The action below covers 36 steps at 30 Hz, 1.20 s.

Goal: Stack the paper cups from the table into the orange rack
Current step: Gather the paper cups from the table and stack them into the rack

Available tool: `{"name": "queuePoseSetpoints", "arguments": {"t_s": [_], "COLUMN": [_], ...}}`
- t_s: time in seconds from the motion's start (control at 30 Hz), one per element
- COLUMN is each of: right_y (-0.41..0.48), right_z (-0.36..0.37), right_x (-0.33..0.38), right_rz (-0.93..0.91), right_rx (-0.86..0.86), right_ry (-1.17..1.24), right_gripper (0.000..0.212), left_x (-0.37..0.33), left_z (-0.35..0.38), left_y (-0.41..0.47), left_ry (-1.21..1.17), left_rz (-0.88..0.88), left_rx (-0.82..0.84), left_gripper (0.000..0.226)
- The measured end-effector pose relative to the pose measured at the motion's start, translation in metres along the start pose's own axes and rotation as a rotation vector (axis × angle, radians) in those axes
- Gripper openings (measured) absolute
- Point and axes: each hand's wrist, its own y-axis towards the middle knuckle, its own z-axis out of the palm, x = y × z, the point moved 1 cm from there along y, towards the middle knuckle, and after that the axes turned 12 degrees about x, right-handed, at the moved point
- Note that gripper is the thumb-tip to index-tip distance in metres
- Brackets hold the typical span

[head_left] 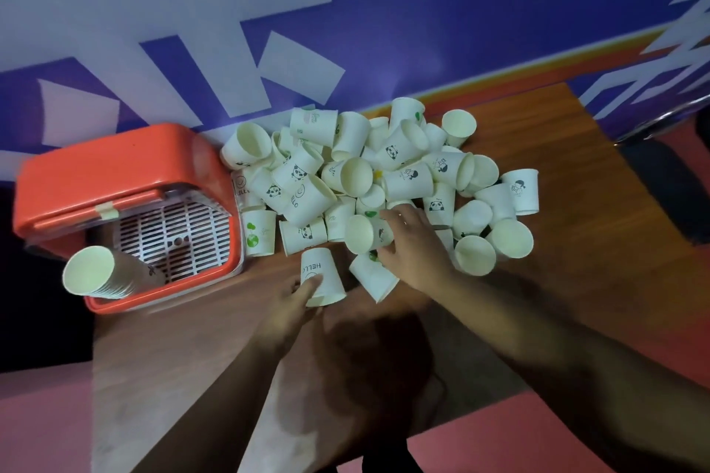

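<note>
Mid-pick: left hand point(294, 298) fingers pinch the HELLO cup point(322, 276), upside down at the pile's near edge. Right hand point(417, 248) fingers curl round a tipped cup point(363, 234) in the cup pile point(407, 173). Next I'd nest both, then carry them left onto the cup stack point(94, 273) in the orange rack point(126, 169). Brown wooden surface point(576, 173); blue-white wall point(422, 11) far, pink floor point(42, 430) near.

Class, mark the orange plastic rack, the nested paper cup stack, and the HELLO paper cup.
orange plastic rack point(115, 161): head view, top.
nested paper cup stack point(90, 271): head view, mouth.
HELLO paper cup point(322, 269): head view, side.
</note>
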Motion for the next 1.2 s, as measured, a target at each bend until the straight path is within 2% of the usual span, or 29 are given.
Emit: {"name": "queuePoseSetpoints", "arguments": {"t_s": [0.03, 0.1, 0.3, 0.4, 0.53, 0.63, 0.73, 0.8, 0.9, 1.0, 1.13, 1.2], "right_y": [0.007, 0.021, 0.044, 0.045, 0.041, 0.040, 0.035, 0.032, 0.029, 0.028, 0.026, 0.026], "right_z": [-0.001, 0.005, 0.038, 0.045, 0.033, 0.008, -0.023, -0.038, -0.050, -0.054, -0.058, -0.060], "right_x": [-0.004, -0.005, 0.007, 0.006, 0.004, 0.011, 0.033, 0.053, 0.091, 0.133, 0.186, 0.208], "right_rz": [0.027, 0.053, 0.013, -0.019, -0.028, 0.005, -0.005, -0.001, -0.011, -0.019, -0.063, -0.113], "right_rx": [0.090, 0.239, 0.294, 0.300, 0.207, 0.111, 0.013, 0.022, 0.103, 0.234, 0.335, 0.436], "right_ry": [-0.025, -0.056, -0.158, -0.259, -0.179, -0.152, 0.090, 0.257, 0.380, 0.540, 0.729, 0.725], "right_gripper": [0.066, 0.076, 0.072, 0.058, 0.013, 0.016, 0.021, 0.017, 0.014, 0.024, 0.032, 0.038], "left_x": [-0.001, -0.004, -0.005, -0.004, -0.010, -0.021, -0.035, -0.048, -0.066, -0.080, -0.094, -0.097], "left_z": [0.000, -0.001, -0.010, -0.016, -0.020, -0.018, -0.019, -0.020, -0.025, -0.034, -0.056, -0.069], "left_y": [-0.002, -0.005, -0.009, -0.014, -0.025, -0.037, -0.053, -0.067, -0.090, -0.110, -0.135, -0.148], "left_ry": [-0.002, -0.025, -0.119, -0.158, -0.235, -0.288, -0.328, -0.335, -0.335, -0.330, -0.404, -0.450], "left_rz": [0.015, 0.043, 0.076, 0.080, 0.096, 0.116, 0.174, 0.232, 0.295, 0.329, 0.380, 0.405], "left_rx": [-0.011, -0.033, -0.071, -0.082, -0.088, -0.046, 0.028, 0.092, 0.158, 0.209, 0.139, 0.098], "left_gripper": [0.035, 0.032, 0.033, 0.036, 0.037, 0.038, 0.046, 0.051, 0.055, 0.062, 0.056, 0.050]}}
